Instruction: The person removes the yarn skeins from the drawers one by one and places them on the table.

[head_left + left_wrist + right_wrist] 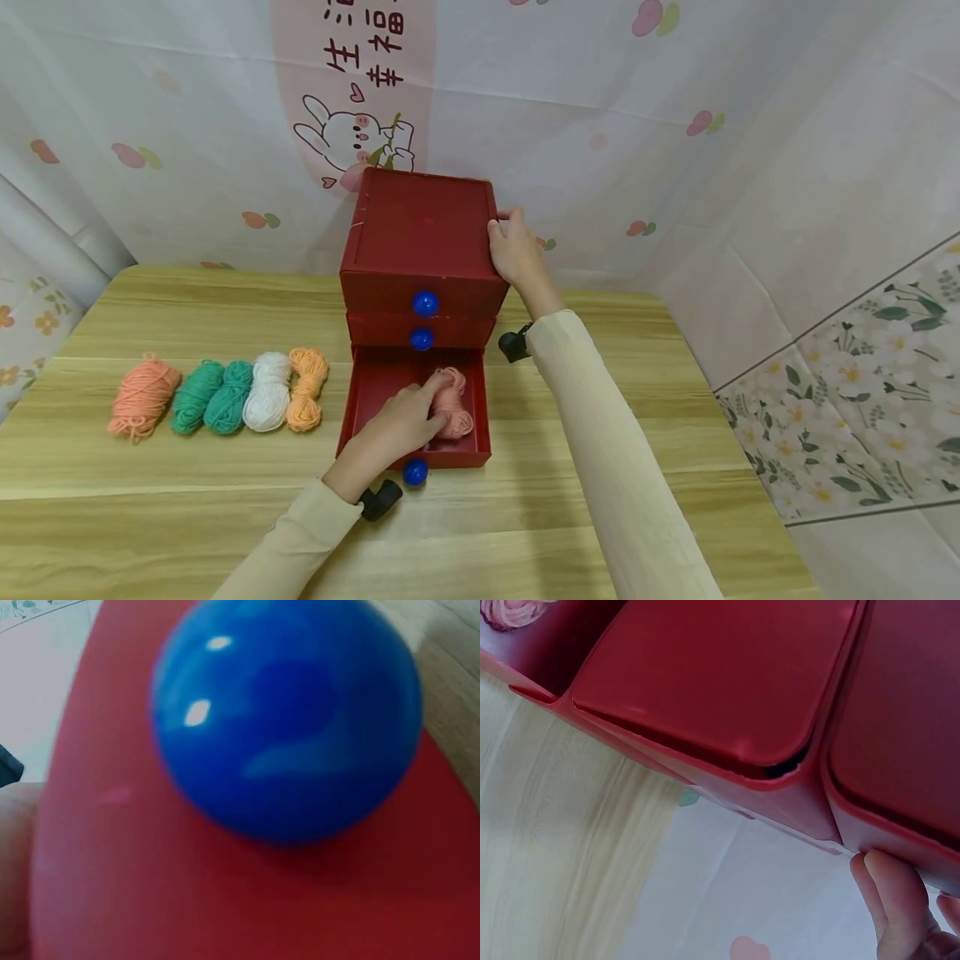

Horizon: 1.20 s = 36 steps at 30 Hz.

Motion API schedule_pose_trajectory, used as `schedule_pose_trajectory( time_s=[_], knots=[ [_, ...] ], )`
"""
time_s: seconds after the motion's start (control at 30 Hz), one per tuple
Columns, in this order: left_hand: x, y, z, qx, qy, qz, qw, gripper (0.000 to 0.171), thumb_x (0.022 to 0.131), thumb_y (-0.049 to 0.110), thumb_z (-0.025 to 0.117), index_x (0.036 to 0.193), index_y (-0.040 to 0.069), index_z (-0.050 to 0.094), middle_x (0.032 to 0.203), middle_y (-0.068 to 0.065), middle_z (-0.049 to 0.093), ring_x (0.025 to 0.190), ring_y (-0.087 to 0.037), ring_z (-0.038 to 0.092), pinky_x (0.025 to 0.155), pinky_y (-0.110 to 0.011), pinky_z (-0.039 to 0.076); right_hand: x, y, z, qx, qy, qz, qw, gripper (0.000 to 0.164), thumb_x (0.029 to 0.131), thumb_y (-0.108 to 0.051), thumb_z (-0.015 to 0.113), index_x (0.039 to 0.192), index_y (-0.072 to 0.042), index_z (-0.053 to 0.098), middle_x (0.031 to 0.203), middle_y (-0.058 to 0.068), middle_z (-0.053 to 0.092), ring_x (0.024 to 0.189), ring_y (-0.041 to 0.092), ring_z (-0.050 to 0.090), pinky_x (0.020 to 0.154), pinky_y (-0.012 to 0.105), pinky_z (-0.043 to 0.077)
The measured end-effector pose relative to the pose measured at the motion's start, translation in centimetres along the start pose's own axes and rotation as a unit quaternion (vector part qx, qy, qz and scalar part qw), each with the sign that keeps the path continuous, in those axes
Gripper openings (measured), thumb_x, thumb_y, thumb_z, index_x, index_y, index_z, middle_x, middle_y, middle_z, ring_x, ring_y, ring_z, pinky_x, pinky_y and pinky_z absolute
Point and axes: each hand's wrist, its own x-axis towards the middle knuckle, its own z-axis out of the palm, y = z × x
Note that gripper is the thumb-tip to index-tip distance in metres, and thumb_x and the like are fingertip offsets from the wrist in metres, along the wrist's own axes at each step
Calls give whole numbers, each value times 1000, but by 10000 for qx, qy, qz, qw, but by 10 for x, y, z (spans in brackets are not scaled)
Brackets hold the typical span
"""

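A red chest of drawers (423, 225) with blue ball knobs stands at the middle of the wooden table. Its lowest drawer (367, 392) is pulled out, and in it lies a pink yarn skein (452, 408). My left hand (401, 421) reaches over the drawer front and holds the skein, index finger across its upper part and thumb at its near side. A blue knob (289, 720) and the red drawer front fill the left wrist view, hiding the skein there. My right hand (517, 250) rests against the chest's right side near the top, fingertips (889, 866) touching the red wall.
Left of the chest, a row of yarn skeins lies on the table (225, 508): coral (145, 398), two green (228, 398), white (267, 392) and orange (307, 389). A patterned cloth (570, 100) hangs behind the chest. At the right is a flowered wall (870, 392).
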Motion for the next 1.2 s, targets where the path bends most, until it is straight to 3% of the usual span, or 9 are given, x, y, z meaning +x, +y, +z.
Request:
schedule_pose_trajectory(
  time_s=[0.13,0.33,0.47,0.6,0.73,1.1,1.2],
  knots=[
    [5,-3,3,-5,-96,-78,9999,53,90,24,60,139,17,41,123,-23,54,110,-41,53,88,-56,45,0,0,0,19,2,15,10000,46,101,-38,28,141,-15,28,126,16,52,107,30,49,89,44,43],
    [7,-6,4,-91,-77,-69,9999,50,89,23,61,137,17,45,120,-20,56,104,-35,55,85,-51,47,1,-1,1,-9,31,7,10000,45,101,-37,28,140,-15,28,125,16,53,105,29,52,90,44,43],
    [8,-8,4,-233,-43,-31,9997,48,89,16,61,134,16,47,105,-14,60,81,-26,57,67,-39,49,0,-1,0,6,36,-18,10000,45,101,-37,29,140,-15,28,127,16,52,107,30,51,90,44,42],
    [10,-8,5,-416,-12,-57,9991,46,88,10,61,133,15,49,89,-10,57,58,-19,49,50,-27,39,0,-1,0,-7,19,-28,10000,45,101,-37,28,140,-15,28,127,15,52,107,29,52,90,44,43],
    [12,-8,7,-420,-17,-75,9991,46,87,9,62,132,15,50,84,-10,56,57,-18,49,49,-24,38,0,0,0,-3,19,-25,10000,45,101,-37,28,140,-15,28,128,15,51,108,29,52,90,44,43],
    [13,-9,9,-568,126,-153,9982,45,86,5,62,128,15,52,91,-12,59,55,-18,49,47,-24,38,1,0,0,-4,37,-60,10000,44,100,-37,29,139,-15,29,127,16,52,107,29,51,90,44,42],
    [13,-10,8,-639,161,-117,9978,44,86,3,61,127,15,53,83,-9,57,52,-16,47,46,-24,37,0,0,0,12,38,-57,10000,44,100,-37,29,139,-15,29,128,16,51,108,30,51,91,44,42]
  ],
)
